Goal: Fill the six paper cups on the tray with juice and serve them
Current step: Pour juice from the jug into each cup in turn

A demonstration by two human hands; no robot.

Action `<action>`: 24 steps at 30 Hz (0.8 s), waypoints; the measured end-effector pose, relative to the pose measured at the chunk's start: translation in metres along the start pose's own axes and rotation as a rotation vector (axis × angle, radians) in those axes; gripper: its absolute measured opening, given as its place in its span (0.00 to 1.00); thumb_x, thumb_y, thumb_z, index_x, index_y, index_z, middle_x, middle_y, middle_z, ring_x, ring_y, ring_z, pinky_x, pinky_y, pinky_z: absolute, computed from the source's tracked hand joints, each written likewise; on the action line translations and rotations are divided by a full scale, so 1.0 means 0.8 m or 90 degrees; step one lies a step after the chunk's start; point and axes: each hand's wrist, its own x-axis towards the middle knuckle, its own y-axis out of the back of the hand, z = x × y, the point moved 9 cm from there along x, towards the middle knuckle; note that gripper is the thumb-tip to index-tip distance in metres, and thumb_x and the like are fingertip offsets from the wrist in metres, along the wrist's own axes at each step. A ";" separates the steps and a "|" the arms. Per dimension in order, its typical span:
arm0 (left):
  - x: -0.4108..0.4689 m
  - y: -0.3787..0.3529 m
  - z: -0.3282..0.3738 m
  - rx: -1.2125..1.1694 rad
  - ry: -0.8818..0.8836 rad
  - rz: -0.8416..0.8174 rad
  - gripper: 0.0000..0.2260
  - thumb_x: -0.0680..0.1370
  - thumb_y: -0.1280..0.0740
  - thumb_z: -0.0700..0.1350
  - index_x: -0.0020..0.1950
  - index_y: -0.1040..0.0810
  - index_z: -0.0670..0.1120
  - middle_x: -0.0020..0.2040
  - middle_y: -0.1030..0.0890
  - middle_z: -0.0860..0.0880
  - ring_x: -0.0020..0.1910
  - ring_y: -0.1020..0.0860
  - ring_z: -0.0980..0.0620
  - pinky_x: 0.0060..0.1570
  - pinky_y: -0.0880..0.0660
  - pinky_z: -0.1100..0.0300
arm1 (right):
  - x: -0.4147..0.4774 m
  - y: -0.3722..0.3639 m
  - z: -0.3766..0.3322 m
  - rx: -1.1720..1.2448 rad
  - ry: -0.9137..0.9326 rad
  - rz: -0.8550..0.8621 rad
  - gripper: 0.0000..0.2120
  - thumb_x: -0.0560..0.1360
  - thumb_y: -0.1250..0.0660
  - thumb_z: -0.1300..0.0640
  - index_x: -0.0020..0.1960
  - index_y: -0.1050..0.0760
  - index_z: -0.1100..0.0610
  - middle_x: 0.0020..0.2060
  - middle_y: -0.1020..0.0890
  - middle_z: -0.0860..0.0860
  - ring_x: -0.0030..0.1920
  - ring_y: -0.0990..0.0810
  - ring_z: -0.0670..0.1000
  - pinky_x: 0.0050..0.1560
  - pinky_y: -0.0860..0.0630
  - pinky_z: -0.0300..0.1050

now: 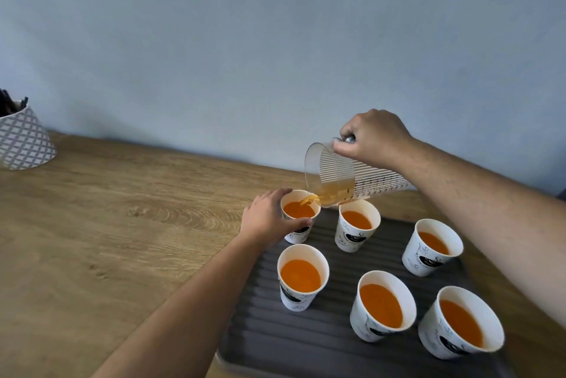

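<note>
The right hand (372, 140) grips the handle of a clear jug (337, 175), tipped steeply so the last juice (307, 200) runs into the cup (298, 215) at the tray's (306, 334) far left corner. The left hand (269, 218) wraps that cup to steady it. Five other cups, nearer on the tray, already hold juice. The risks, as I judge them: the stream sits right at the cup's rim, so a small drift could spill onto the tray or the wooden surface (122, 224). A tight squeeze could buckle the paper wall. The jug's body hangs just over the neighbouring cup (356, 226) and could knock it.
</note>
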 end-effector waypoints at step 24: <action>0.012 -0.012 0.080 0.102 -0.118 -0.031 0.41 0.66 0.31 0.69 0.74 0.39 0.55 0.73 0.34 0.52 0.73 0.37 0.49 0.71 0.41 0.45 | -0.061 0.058 0.120 0.150 -0.167 0.055 0.23 0.74 0.34 0.51 0.28 0.32 0.66 0.24 0.35 0.56 0.27 0.38 0.52 0.33 0.41 0.44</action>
